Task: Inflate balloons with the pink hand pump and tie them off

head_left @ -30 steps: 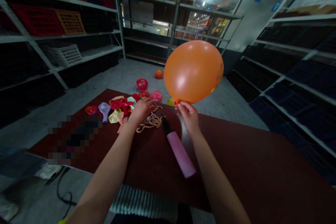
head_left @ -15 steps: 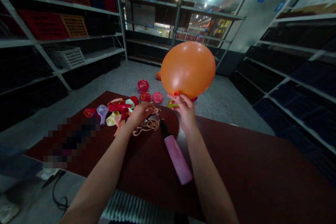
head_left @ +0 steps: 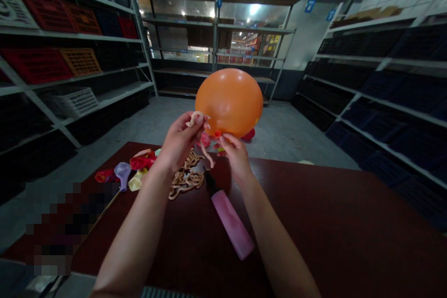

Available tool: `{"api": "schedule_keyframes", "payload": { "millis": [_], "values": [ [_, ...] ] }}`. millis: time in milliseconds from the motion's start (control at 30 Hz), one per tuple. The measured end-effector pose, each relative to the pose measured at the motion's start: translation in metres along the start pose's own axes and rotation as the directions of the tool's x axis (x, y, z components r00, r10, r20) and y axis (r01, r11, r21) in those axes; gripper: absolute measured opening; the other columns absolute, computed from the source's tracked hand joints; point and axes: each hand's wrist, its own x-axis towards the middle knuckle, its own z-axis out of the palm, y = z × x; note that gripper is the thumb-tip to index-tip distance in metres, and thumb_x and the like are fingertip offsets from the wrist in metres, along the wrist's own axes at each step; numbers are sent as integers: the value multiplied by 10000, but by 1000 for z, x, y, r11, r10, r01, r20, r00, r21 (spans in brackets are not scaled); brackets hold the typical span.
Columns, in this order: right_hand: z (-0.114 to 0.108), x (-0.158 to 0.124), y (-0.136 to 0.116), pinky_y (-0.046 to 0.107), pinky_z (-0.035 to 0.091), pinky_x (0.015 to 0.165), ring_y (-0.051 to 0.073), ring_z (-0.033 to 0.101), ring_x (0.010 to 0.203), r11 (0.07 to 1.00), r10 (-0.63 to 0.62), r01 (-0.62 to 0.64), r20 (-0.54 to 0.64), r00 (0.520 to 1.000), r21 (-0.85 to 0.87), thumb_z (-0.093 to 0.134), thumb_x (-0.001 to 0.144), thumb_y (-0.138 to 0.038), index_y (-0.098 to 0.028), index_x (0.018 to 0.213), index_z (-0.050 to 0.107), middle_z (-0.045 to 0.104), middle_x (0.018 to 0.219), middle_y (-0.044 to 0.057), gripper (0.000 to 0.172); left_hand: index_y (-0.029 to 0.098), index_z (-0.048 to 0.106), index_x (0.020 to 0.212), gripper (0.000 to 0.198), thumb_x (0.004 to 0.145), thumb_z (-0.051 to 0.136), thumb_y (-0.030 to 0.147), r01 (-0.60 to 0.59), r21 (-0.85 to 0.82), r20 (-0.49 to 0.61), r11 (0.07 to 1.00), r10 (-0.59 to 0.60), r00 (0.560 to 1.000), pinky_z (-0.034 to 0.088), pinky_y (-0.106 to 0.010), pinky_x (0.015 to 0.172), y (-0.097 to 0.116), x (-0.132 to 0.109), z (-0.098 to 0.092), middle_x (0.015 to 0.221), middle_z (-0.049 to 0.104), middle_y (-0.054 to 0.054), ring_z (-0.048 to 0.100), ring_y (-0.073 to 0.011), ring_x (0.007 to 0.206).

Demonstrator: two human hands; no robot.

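Note:
An inflated orange balloon (head_left: pixel 228 100) is pinched at its neck by my right hand (head_left: pixel 237 154), the rolled mouth of the neck facing me. Between the fingers of my left hand (head_left: pixel 181 139) is a beige string (head_left: pixel 207 156), one end looping over the fingertips and the other hanging down. My left hand is just left of the balloon's neck. Below it, a pile of beige strings (head_left: pixel 186 179) lies on the table. A pink balloon pump (head_left: pixel 232 223) with a black nozzle end lies beneath my hands.
Deflated balloons (head_left: pixel 141 160) in several colours lie at the left of the dark red table (head_left: pixel 314 223). Inflated balloons rest on the floor (head_left: pixel 279 144) beyond it. Shelves with crates (head_left: pixel 82 60) stand left; shelves with dark bins (head_left: pixel 384 84) stand right.
My left hand has risen from the string pile with a beige string and come close to the balloon's neck. The right hand still holds the balloon. The camera's view has shifted.

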Motion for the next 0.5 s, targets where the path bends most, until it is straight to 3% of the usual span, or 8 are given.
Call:
{"api": "schedule_keyframes", "payload": {
  "millis": [100, 200, 267, 333, 500],
  "values": [
    [-2, -3, -3, 249, 514, 556, 169, 708, 736, 999, -2, 3, 23, 1000, -48, 763, 752, -566, -235, 971, 730, 784, 942, 46, 398, 175, 691, 887, 204, 976, 658, 356, -149, 292, -8, 945, 158, 987, 510, -239, 654, -6, -3, 6, 803, 699, -34, 634, -131, 710],
    [-4, -4, -5, 241, 489, 528, 165, 694, 705, 989, -28, 34, 41, 999, -146, 743, 769, -528, -237, 940, 746, 772, 880, 30, 338, 175, 744, 936, 126, 945, 698, 292, -313, 491, 140, 813, 281, 949, 522, -259, 732, -3, -6, 8, 877, 743, -50, 673, -152, 798],
    [-3, -5, -7, 243, 481, 520, 161, 684, 687, 975, -55, 65, 55, 997, -212, 719, 790, -514, -233, 922, 752, 764, 858, 28, 312, 184, 752, 1038, 125, 948, 683, 236, -376, 498, 232, 782, 297, 926, 528, -252, 746, 1, -8, 7, 968, 761, -58, 690, -148, 829],
    [-1, -7, -9, 255, 497, 540, 163, 686, 692, 962, -72, 90, 79, 994, -256, 719, 793, -498, -228, 892, 750, 767, 868, 34, 290, 182, 737, 1092, 164, 937, 686, 198, -387, 472, 244, 792, 304, 921, 526, -232, 704, 3, -9, 6, 999, 763, -58, 694, -135, 805],
    [1, -12, -15, 268, 530, 564, 167, 708, 729, 974, -8, 47, 176, 984, -220, 742, 778, -494, -229, 845, 726, 779, 936, 46, 274, 184, 756, 924, 32, 908, 729, 183, -400, 374, 280, 837, 309, 909, 535, -253, 708, 2, -7, -2, 898, 760, -59, 701, -150, 794]
  ]
}}
